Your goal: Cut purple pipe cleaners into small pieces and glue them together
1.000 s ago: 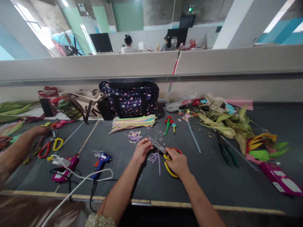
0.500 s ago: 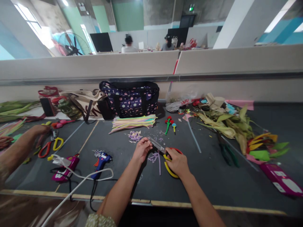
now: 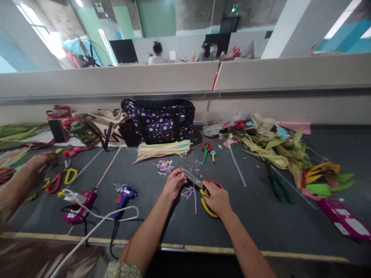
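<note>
Your right hand [image 3: 216, 197] grips scissors [image 3: 198, 183], centre of frame: slim metal blades, looped red-and-yellow handles. Your left hand [image 3: 174, 181]: fingers curled at blade tips; cannot tell whether they pinch anything. Small lavender snippets [image 3: 188, 192] and one narrow, straight strip [image 3: 195, 204] just below, on matte dark table [image 3: 246, 220]. Since earlier frame: your hands and scissors unmoved; co-worker's hand [image 3: 45, 159], left of frame, shifted slightly left.
</note>
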`<state>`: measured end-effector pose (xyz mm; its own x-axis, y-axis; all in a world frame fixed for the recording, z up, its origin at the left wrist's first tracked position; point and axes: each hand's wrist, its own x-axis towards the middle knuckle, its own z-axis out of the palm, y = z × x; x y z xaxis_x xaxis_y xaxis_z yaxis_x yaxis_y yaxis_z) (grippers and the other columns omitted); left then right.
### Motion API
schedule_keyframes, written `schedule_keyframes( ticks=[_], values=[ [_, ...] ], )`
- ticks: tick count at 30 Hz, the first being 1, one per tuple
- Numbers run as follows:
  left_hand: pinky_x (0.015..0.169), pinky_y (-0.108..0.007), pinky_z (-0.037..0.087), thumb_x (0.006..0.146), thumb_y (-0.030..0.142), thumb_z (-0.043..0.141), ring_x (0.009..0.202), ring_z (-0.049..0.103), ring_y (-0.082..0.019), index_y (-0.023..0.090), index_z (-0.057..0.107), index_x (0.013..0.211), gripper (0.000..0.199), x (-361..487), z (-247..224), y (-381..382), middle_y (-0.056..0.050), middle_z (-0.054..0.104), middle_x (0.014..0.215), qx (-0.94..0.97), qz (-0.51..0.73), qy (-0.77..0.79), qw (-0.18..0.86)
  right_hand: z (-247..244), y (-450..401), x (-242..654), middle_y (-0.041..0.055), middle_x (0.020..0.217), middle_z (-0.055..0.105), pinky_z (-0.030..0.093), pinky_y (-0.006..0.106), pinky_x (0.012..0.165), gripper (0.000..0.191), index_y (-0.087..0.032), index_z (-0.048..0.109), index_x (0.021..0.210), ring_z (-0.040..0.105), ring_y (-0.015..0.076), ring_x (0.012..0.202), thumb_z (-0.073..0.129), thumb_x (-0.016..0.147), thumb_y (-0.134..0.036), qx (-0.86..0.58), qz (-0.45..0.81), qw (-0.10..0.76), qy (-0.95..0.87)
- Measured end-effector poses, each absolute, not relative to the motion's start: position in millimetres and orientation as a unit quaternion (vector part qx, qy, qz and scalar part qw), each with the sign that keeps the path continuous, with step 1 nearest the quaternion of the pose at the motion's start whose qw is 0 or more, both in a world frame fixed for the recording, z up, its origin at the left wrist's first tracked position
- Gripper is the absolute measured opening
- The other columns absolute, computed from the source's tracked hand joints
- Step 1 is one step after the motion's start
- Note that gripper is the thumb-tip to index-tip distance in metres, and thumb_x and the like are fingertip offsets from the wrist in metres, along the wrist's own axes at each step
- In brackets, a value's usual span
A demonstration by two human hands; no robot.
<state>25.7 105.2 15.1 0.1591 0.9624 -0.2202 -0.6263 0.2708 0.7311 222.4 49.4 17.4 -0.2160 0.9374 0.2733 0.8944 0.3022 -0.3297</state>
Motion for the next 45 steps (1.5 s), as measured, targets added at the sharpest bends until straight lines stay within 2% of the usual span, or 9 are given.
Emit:
schedule_keyframes(
  ticks=[8, 19, 27, 34, 45],
  values=[
    [0.054, -0.019, 0.047, 0.057, 0.021, 0.081, 0.052, 0.056, -0.008, 0.014, 0.056, 0.074, 0.031, 26.4, 16.3, 104.7, 0.002, 0.059, 0.059, 0.237, 0.549, 0.348, 0.722, 17.7, 49.4, 222.0, -0.0029, 0.075, 0.06, 0.029, 0.021, 0.059, 0.024, -0.025, 0.059, 0.095, 0.054, 0.0106, 0.067, 0.051, 0.074, -0.019, -0.583, 0.034, 0.214, -0.783],
    [0.055, -0.02, 0.048, 0.057, 0.022, 0.081, 0.052, 0.056, -0.008, 0.013, 0.058, 0.074, 0.029, 27.8, 15.7, 103.9, 0.001, 0.06, 0.06, 0.248, 0.547, 0.357, 0.715, 19.1, 48.3, 221.3, -0.0011, 0.08, 0.063, 0.032, 0.02, 0.062, 0.031, -0.026, 0.059, 0.102, 0.057, 0.0122, 0.072, 0.051, 0.073, -0.02, -0.587, 0.076, 0.202, -0.78],
    [0.059, -0.021, 0.051, 0.06, 0.022, 0.079, 0.058, 0.06, -0.009, 0.012, 0.062, 0.081, 0.029, 28.8, 24.0, 102.3, -0.001, 0.063, 0.065, 0.246, 0.57, 0.379, 0.687, 16.7, 49.1, 222.0, -0.001, 0.077, 0.063, 0.031, 0.02, 0.06, 0.029, -0.025, 0.06, 0.101, 0.055, 0.0123, 0.069, 0.049, 0.074, -0.02, -0.604, 0.066, 0.205, -0.767],
    [0.055, -0.02, 0.05, 0.055, 0.022, 0.082, 0.052, 0.057, -0.008, 0.013, 0.062, 0.077, 0.031, 29.0, 25.3, 103.0, 0.001, 0.061, 0.062, 0.233, 0.572, 0.386, 0.685, 15.6, 48.0, 221.5, -0.0022, 0.076, 0.063, 0.031, 0.02, 0.061, 0.026, -0.025, 0.059, 0.097, 0.056, 0.0117, 0.069, 0.051, 0.073, -0.02, -0.597, 0.081, 0.199, -0.773],
    [0.054, -0.018, 0.049, 0.056, 0.019, 0.081, 0.05, 0.054, -0.006, 0.013, 0.064, 0.08, 0.03, 27.5, 24.3, 105.1, 0.002, 0.062, 0.065, 0.21, 0.564, 0.383, 0.701, 22.0, 51.6, 231.3, -0.002, 0.083, 0.061, 0.031, 0.022, 0.061, 0.024, -0.026, 0.056, 0.096, 0.056, 0.0115, 0.07, 0.055, 0.074, -0.02, -0.641, 0.045, 0.201, -0.739]
  ],
)
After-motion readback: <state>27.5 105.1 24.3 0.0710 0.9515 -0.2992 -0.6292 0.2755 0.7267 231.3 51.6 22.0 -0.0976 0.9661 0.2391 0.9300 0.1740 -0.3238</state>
